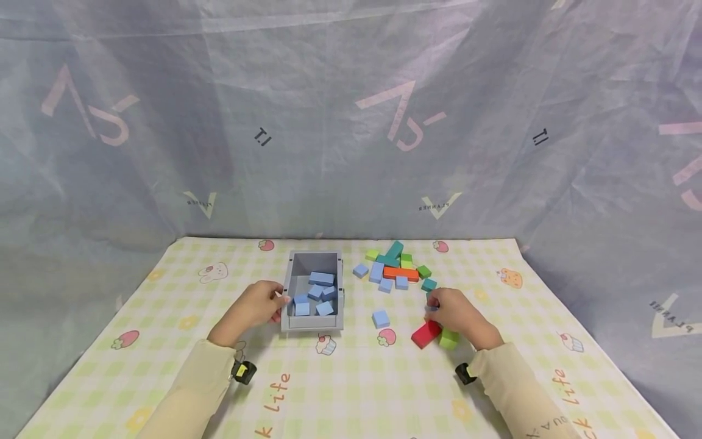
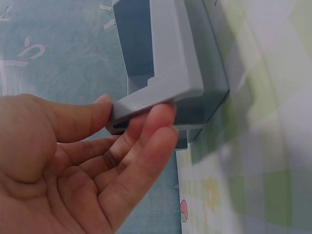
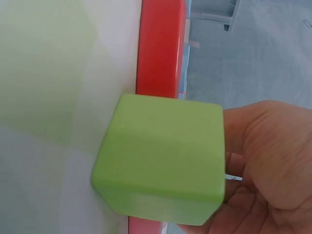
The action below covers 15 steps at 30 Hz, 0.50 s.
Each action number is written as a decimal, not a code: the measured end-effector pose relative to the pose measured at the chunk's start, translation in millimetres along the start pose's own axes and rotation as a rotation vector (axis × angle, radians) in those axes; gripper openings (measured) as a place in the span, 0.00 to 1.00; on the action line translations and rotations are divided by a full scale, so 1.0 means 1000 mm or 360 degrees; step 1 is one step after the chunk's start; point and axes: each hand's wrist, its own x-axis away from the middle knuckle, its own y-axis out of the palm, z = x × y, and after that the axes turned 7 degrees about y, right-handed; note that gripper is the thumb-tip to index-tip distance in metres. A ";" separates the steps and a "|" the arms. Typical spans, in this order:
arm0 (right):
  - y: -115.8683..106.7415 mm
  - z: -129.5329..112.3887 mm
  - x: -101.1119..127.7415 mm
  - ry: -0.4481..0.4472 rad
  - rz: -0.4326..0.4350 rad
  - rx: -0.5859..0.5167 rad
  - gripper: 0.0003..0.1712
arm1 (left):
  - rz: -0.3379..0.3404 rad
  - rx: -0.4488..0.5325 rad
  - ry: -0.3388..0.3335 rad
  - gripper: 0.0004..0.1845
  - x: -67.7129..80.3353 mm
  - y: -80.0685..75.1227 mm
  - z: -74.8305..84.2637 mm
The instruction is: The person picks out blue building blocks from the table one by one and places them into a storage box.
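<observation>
The right hand [image 1: 452,312] lies curled over the cloth near the blocks, and its fingertips are turned away from the head camera; a small blue piece [image 1: 431,307] seems to sit at them, but whether it is pinched or merely touched I cannot tell; the right wrist view does not settle it, since a light green cube [image 3: 163,170] fills most of that picture and hides the fingers, leaving only the palm [image 3: 265,161] at the lower right edge; behind the cube a long red block [image 3: 161,48] runs upward, its far end cut off by the frame (both lie just beside the hand, the red one [image 1: 426,333] touching the green one [image 1: 448,339] on the table)

The left hand [image 1: 253,308] holds the grey box [image 1: 290,320] at its near left corner; in the left wrist view thumb [image 2: 83,119] and fingers [image 2: 146,141] pinch the box's thick rim [image 2: 161,95] between them; the box is smooth, matt plastic with square walls and notched edges, standing on the table just left of centre; several flat light blue blocks [image 1: 317,294] lie loose inside it, some overlapping so their count is unclear

Beyond the right hand a heap of blocks [image 1: 396,268] lies jumbled, blue, teal, green and one orange bar, all plain and hard-edged; a single blue block [image 1: 381,318] lies apart, between box and hand; the tablecloth [image 1: 351,378] is a soft yellow-green check printed with strawberries and cupcakes, its lettering cut off at the lower edge; a thin, creased translucent sheet [image 1: 351,122] hangs behind
</observation>
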 end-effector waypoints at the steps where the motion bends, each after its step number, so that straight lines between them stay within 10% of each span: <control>1: 0.000 -0.001 0.000 -0.0005 0.0003 0.0004 0.06 | 0.0002 -0.0003 0.0000 0.21 0.000 0.000 0.000; 15: 0.002 -0.001 0.003 -0.0082 0.0067 0.0033 0.06 | 0.0015 -0.0032 0.0017 0.21 -0.001 0.000 0.000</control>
